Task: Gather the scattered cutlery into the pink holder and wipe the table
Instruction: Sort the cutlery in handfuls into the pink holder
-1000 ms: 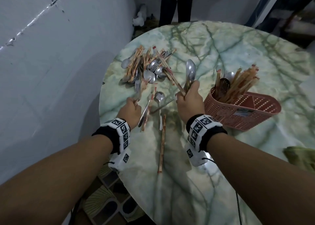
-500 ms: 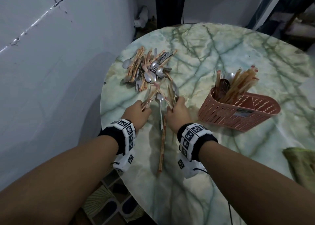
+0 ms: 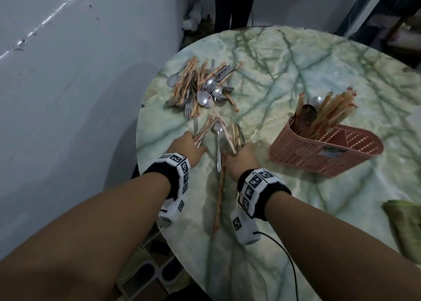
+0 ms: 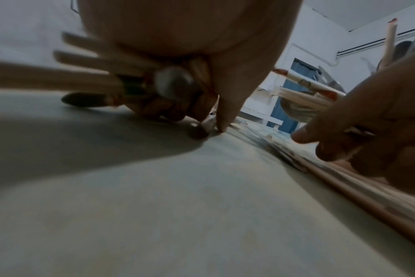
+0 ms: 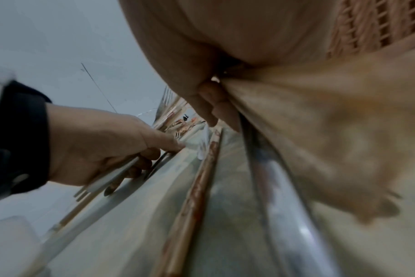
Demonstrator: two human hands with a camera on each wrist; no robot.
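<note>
— So, what are the fingers doing?

— Both sets are curled. The left hand [image 3: 185, 147] grips a small bundle of pale wooden chopsticks with red tips [image 3: 205, 127] plus what looks like metal handles, its forefinger stretched down to the green-veined marble round table [image 3: 296, 73], probably to rake in another piece. The right hand [image 3: 242, 158] clutches chopsticks and steel cutlery [image 3: 237, 134] near frame centre.

— Why low on the table?

— I'd guess each hand is gathering a handful before one trip to the pink perforated plastic holder [image 3: 323, 155], centre right, already part full.

— What's left?

— A long-handled steel spoon [image 3: 218, 145] and a pair of chopsticks [image 3: 219, 198] between the hands, and the heap of spoons, forks and chopsticks [image 3: 200, 89] upper centre. A folded green cloth [image 3: 403, 223] waits at the right edge, cut off.

— Anything unclear?

— The wrist views are blurred; how many pieces each fist holds, I can't tell.
</note>
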